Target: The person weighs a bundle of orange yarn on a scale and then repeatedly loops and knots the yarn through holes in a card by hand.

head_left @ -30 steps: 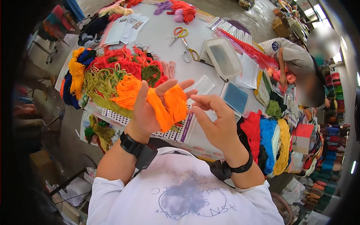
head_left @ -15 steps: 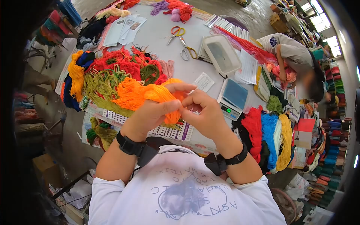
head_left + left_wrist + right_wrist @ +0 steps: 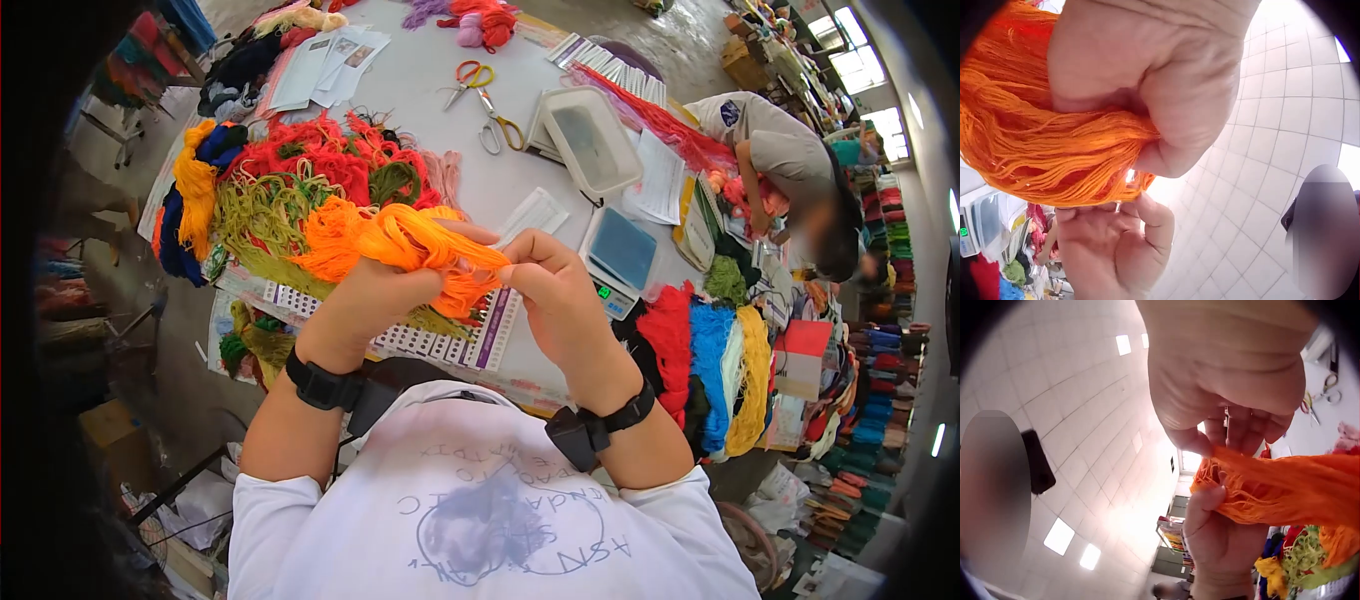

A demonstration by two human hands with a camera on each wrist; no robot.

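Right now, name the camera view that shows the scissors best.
The head view: both pairs of scissors lie in plain sight on the table, with nothing covering them. The right wrist view shows them smaller, near its right edge; the left wrist view shows none.

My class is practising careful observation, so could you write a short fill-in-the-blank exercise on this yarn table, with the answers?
1. The yarn held by the left hand and the right hand is ____ in colour.
2. Two pairs of ____ lie on the table.
3. The display of the scale is lit in ____.

Missing words: orange; scissors; green.
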